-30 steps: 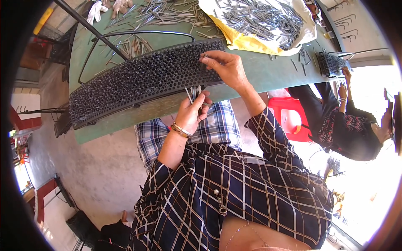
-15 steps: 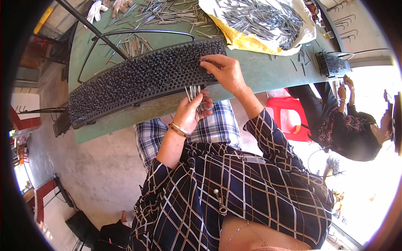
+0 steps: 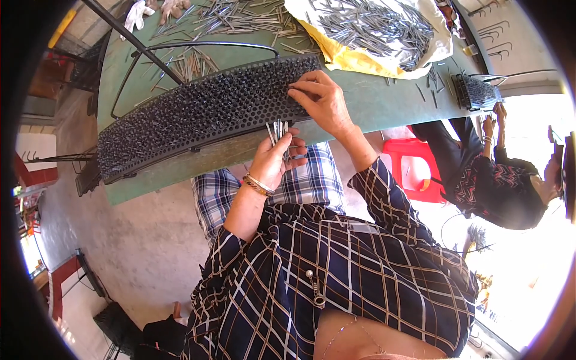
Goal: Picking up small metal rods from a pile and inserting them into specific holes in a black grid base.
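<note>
A long black rack [image 3: 210, 114] full of small round holes lies along the table's near edge. Thin dark rods fill most of its holes, while bare holes show along its near side and right part. Just below that near edge, my left hand [image 3: 273, 159] is closed around a bunch of slim metal rods [image 3: 278, 131], their tips sticking up past the thumb. My right hand [image 3: 321, 99] is over the rack's right end, thumb and fingertips pinched together. Whatever lies between those fingertips is too small to make out.
A yellow-edged white sack [image 3: 372, 36] with a heap of rods lies on the green table [image 3: 384, 99]. Loose rods [image 3: 240, 21] and white gloves [image 3: 138, 15] are at the back left. At the right, a person [image 3: 498, 180] works at a smaller rack [image 3: 480, 92] near a red stool [image 3: 414, 171].
My right hand's pinched fingers have shifted very slightly downward over the rack's right end. The left hand stays nearly still with its bunch of rods.
</note>
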### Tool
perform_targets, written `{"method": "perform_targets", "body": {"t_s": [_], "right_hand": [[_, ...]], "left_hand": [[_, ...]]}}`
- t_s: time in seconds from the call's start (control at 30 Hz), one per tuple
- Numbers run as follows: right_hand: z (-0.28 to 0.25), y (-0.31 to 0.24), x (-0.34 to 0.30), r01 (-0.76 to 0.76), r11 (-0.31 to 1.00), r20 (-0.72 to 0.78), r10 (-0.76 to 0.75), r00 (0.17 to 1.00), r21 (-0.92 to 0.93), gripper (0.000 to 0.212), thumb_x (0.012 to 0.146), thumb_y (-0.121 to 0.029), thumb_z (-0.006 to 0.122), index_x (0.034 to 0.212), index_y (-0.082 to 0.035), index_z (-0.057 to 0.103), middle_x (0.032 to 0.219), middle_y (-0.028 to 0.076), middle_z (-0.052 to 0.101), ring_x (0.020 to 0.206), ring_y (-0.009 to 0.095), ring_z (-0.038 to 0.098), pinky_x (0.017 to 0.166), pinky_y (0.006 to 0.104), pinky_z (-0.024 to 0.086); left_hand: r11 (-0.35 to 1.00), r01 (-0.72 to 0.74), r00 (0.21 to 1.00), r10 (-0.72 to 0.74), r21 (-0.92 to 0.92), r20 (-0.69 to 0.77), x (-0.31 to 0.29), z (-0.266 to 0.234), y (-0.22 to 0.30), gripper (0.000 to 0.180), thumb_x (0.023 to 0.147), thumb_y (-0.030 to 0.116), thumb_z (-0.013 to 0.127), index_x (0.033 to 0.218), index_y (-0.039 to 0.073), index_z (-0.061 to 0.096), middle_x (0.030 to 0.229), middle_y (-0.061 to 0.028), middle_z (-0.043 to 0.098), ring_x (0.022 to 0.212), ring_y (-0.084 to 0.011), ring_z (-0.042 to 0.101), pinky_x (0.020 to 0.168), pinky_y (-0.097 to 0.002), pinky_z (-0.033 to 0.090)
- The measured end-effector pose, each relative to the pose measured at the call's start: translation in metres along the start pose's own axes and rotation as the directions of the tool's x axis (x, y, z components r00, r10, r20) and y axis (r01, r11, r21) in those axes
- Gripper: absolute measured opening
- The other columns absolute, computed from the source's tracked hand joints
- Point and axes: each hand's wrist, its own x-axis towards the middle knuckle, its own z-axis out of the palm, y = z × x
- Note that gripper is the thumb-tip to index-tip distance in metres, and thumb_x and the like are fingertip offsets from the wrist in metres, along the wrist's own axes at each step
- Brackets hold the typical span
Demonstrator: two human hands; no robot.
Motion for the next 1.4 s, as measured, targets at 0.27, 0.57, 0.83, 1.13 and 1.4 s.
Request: {"method": "perform_targets", "body": {"t_s": [0.27, 0.57, 0.83, 1.13, 1.4], "right_hand": [[-0.001, -0.001, 0.000, 0.067, 0.994, 0.021, -0.065, 0.998, -0.084, 0.017, 0.076, -0.008, 0.071, 0.091, -0.002, 0.069, 0.092, 0.005, 0.058, 0.060, 0.010, 0.053, 0.054, 0.0231, 0.044], [0.002, -0.004, 0.006, 0.084, 0.992, 0.013, -0.083, 0.996, -0.096, 0.015, 0.077, -0.008, 0.070, 0.091, -0.004, 0.069, 0.090, 0.004, 0.059, 0.060, 0.011, 0.054, 0.054, 0.0239, 0.045], [0.003, -0.003, 0.006, 0.172, 0.973, 0.001, -0.174, 0.985, -0.152, 0.014, 0.077, -0.009, 0.069, 0.091, -0.005, 0.069, 0.090, 0.006, 0.059, 0.063, 0.015, 0.058, 0.055, 0.0256, 0.048], [0.006, 0.000, -0.001, 0.202, 0.958, -0.022, -0.210, 0.977, -0.203, 0.015, 0.076, -0.009, 0.069, 0.091, -0.006, 0.068, 0.091, 0.006, 0.059, 0.068, 0.018, 0.060, 0.057, 0.0274, 0.050], [0.003, -0.009, -0.003, 0.177, 0.956, -0.010, -0.185, 0.983, -0.235, 0.019, 0.076, -0.012, 0.071, 0.093, -0.005, 0.068, 0.094, 0.006, 0.060, 0.065, 0.017, 0.059, 0.059, 0.0280, 0.049]], "left_hand": [[0.998, -0.030, 0.999, 0.029, 0.057, 0.023, -0.001, 0.002, 0.001, 0.024, 0.095, 0.025, 0.049, 0.111, 0.006, 0.053, 0.091, -0.0066, 0.060, 0.082, -0.0156, 0.062, 0.064, -0.0298, 0.055], [0.995, -0.031, 0.999, 0.033, 0.100, -0.020, -0.002, 0.004, -0.001, 0.023, 0.095, 0.024, 0.049, 0.111, 0.007, 0.053, 0.091, -0.0061, 0.060, 0.081, -0.0148, 0.062, 0.062, -0.0286, 0.054], [0.998, -0.025, 0.999, 0.026, 0.054, -0.020, 0.000, 0.000, -0.004, 0.027, 0.095, 0.024, 0.049, 0.113, 0.005, 0.052, 0.095, -0.0078, 0.061, 0.083, -0.0168, 0.062, 0.065, -0.0294, 0.054], [0.999, 0.024, 0.999, -0.023, -0.037, 0.022, -0.004, 0.001, 0.002, 0.031, 0.095, 0.026, 0.049, 0.117, 0.005, 0.049, 0.100, -0.0135, 0.062, 0.088, -0.0210, 0.063, 0.074, -0.0342, 0.055], [0.999, 0.019, 0.998, -0.018, -0.028, 0.056, -0.003, -0.005, 0.000, 0.031, 0.096, 0.027, 0.047, 0.116, 0.003, 0.050, 0.097, -0.0126, 0.062, 0.087, -0.0204, 0.063, 0.075, -0.0353, 0.056]]}}
